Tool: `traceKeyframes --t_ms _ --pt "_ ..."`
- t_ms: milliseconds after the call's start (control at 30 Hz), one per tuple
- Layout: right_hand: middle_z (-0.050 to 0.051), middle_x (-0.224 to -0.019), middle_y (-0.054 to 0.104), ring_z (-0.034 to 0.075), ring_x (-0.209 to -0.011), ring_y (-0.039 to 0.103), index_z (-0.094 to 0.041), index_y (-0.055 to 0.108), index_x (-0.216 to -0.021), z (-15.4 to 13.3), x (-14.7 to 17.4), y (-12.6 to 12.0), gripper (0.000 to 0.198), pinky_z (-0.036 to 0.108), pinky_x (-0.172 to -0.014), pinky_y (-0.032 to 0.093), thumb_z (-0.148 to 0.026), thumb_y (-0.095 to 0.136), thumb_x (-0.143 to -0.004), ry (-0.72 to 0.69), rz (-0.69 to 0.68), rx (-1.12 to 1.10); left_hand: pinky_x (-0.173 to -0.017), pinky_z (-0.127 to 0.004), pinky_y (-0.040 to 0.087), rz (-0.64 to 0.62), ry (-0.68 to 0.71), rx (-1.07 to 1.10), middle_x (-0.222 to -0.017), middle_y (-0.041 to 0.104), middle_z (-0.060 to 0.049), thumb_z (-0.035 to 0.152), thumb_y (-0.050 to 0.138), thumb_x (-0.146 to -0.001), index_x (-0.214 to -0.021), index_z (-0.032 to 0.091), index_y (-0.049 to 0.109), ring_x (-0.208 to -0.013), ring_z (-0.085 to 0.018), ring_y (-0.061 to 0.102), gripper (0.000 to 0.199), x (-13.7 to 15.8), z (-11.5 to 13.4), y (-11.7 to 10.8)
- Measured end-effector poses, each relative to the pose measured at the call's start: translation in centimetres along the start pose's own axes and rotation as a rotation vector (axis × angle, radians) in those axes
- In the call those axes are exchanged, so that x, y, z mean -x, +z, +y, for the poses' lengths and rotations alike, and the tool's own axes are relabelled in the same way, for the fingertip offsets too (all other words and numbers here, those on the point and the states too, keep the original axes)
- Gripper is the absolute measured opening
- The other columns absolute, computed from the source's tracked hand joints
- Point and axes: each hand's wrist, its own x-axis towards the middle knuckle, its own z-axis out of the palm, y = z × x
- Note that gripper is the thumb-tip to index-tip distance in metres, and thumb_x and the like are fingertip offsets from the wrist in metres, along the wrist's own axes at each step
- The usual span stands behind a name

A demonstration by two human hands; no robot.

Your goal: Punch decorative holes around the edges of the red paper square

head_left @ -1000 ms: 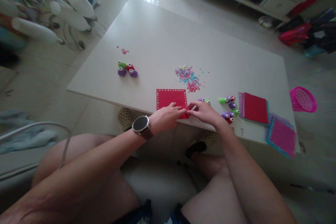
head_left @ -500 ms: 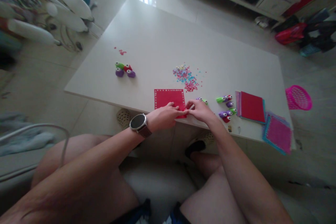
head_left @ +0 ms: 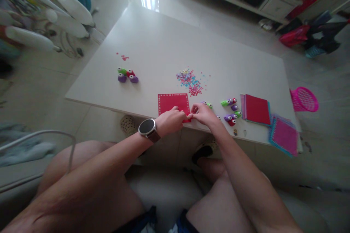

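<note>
On the white counter (head_left: 158,40), four googly-eyed toys (head_left: 130,75) sit at left; the white-dotted red sheet (head_left: 172,102) lies at the near edge, confetti (head_left: 190,81) behind it. Rightward come more eyed toys (head_left: 229,118), then stacked sheets (head_left: 256,109).

The left hand (head_left: 172,120) lies across the red sheet, its grip unclear; the right hand's (head_left: 203,114) grip presses together by its right edge, contents too small to tell.

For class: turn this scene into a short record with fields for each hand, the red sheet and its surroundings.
Left hand: on the red sheet
Right hand: at the sheet's lower right corner; grip unclear
Sheet markings: pale dots along top and left edges
Beyond sheet: loose multicoloured pieces
Further right: stacked coloured sheets on the table; pink basket beyond
</note>
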Motion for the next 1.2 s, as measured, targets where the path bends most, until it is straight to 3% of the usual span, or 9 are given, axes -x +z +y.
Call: traceKeyframes --t_ms 167,533,800,1200 --pt "0.003 -0.085 0.075 0.016 -0.079 0.067 -0.018 0.067 -0.083 0.4 -0.3 0.3 0.016 0.023 -0.066 0.043 -0.015 0.083 -0.083 0.025 0.004 -0.03 -0.098 -0.037 0.052 -0.047 -0.074 -0.006 -0.1 0.077 -0.009 0.012 0.058 -0.096 -0.104 0.017 0.076 -0.1 -0.024 0.07 0.02 -0.4 0.3 -0.1" --pt "0.004 -0.084 0.075 0.015 -0.077 0.065 -0.018 0.07 -0.081 -0.1 -0.2 0.2 0.019 0.023 -0.066 0.042 -0.019 0.089 -0.081 0.058 0.028 0.021 -0.1 -0.036 0.052 0.02 -0.1 0.051 -0.094 0.075 -0.007 0.013 0.06 -0.096 -0.102 0.018 0.075 -0.096 -0.022 0.069 0.017 -0.5 -0.2 0.8" --pt "0.008 -0.081 0.076 0.019 -0.077 0.067 -0.018 0.073 -0.074 -1.1 0.1 -0.1 0.019 0.026 -0.069 0.045 -0.022 0.089 -0.083 0.117 0.017 0.108 -0.098 -0.037 0.052 0.044 -0.096 0.041 -0.094 0.075 -0.007 0.013 0.059 -0.096 -0.105 0.02 0.075 -0.093 -0.022 0.068 0.02 -0.4 -0.4 1.2" --pt "0.008 -0.083 0.077 0.019 -0.079 0.068 -0.017 0.073 -0.076 -1.4 0.2 -0.2 0.019 0.025 -0.066 0.043 -0.023 0.087 -0.086 0.11 -0.008 0.132 -0.098 -0.038 0.053 0.033 -0.04 -0.07 -0.099 0.075 -0.008 0.006 0.056 -0.089 -0.132 0.021 0.071 -0.097 -0.023 0.068 0.047 -0.1 -0.2 1.8"
